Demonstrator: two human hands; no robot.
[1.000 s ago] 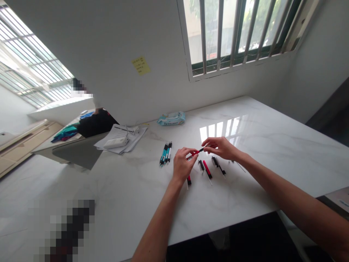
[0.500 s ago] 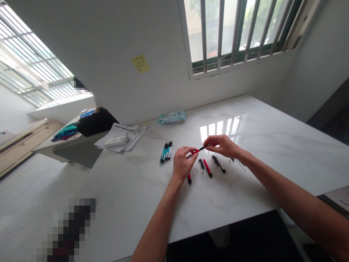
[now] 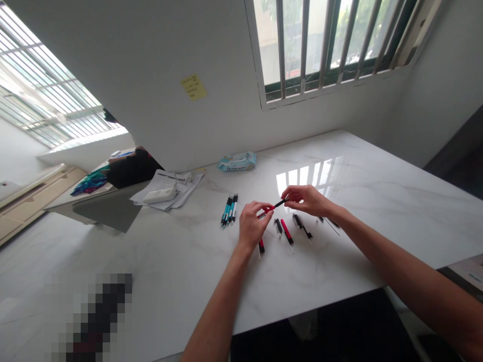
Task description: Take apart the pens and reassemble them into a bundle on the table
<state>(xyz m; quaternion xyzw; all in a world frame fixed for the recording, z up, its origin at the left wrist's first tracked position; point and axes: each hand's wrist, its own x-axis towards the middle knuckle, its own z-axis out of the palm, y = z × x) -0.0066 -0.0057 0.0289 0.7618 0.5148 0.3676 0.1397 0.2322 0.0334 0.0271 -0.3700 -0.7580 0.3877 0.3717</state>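
Observation:
Between my two hands a red and black pen point(image 3: 279, 203) is held just above the table. My left hand point(image 3: 253, 221) pinches its red barrel, and the fingers of my right hand point(image 3: 305, 199) are closed at its black end. On the table below lie loose pen parts: a red barrel point(image 3: 287, 231), a short black piece point(image 3: 278, 225), black parts point(image 3: 298, 221) and thin white refills point(image 3: 333, 228). Another red and black barrel point(image 3: 261, 246) is partly hidden by my left hand. Left of my hands, several blue and black pens point(image 3: 229, 210) lie side by side.
A pack of wipes point(image 3: 237, 162) rests against the wall. Papers point(image 3: 169, 188) with a white device point(image 3: 160, 195) on top lie at the left, beside a grey panel point(image 3: 109, 206). The table's front edge point(image 3: 309, 312) runs below my forearms.
My right hand has shifted slightly away from my left, and more of the black end shows between them. My left hand stays nearly still, holding the red barrel.

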